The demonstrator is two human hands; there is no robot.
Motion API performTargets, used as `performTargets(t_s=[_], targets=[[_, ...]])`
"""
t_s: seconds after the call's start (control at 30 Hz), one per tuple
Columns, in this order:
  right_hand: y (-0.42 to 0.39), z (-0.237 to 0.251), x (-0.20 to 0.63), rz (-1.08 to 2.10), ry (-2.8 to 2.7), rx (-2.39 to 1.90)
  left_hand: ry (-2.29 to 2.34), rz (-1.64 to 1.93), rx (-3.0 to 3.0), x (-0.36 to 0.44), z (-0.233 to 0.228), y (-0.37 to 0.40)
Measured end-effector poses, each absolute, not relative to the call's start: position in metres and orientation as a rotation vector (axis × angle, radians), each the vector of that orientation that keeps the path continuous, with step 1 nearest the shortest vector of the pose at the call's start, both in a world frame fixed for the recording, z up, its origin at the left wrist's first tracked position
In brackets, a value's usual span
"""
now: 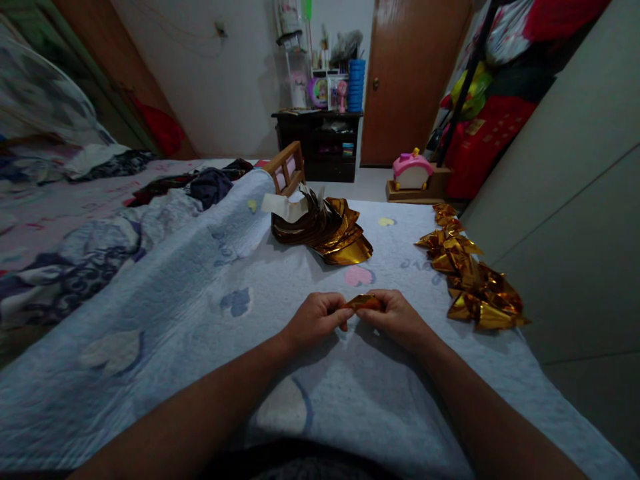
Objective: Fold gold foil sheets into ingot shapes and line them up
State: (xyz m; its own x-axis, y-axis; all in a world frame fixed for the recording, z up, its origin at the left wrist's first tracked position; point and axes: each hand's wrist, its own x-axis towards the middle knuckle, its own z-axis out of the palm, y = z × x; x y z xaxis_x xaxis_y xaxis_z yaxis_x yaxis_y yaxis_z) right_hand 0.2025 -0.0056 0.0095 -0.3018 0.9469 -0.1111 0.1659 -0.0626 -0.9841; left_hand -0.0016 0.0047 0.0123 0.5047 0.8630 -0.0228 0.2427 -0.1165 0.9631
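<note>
Between both hands, a little above the quilt, is a small folded piece of gold foil paper point(363, 301). My left hand point(323, 313) pinches its left end with thumb and fingers. At the other end, my right hand point(393, 313) grips it the same way, thumb in front. Beyond the hands lies a fanned stack of gold foil sheets point(345, 240), with white paper point(286, 208) at its left side. To the right, a heap of folded gold foil pieces point(473, 280) runs along the bed's edge.
A pale blue quilt with heart patterns point(225, 373) covers the surface. At left is a bed with rumpled bedding point(100, 247). A wooden rail point(290, 167), a dark cabinet point(317, 147) and a pink toy point(413, 170) stand farther back. A pale panel point(570, 220) rises at right.
</note>
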Motion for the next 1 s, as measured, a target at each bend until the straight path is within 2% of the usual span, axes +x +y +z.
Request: performTargets(t_s=[0.27,1.0], targets=[[-0.0074,0.0128,0.2042,1.478,-1.509,-1.201,0.867,0.667,1.616,-0.0031,0.0101,0.0046],[-0.0101,0.0150,0.2034,1.603,-1.485,-1.061,0.946,0.737,2.073,-0.0091,0.0132,0.0019]])
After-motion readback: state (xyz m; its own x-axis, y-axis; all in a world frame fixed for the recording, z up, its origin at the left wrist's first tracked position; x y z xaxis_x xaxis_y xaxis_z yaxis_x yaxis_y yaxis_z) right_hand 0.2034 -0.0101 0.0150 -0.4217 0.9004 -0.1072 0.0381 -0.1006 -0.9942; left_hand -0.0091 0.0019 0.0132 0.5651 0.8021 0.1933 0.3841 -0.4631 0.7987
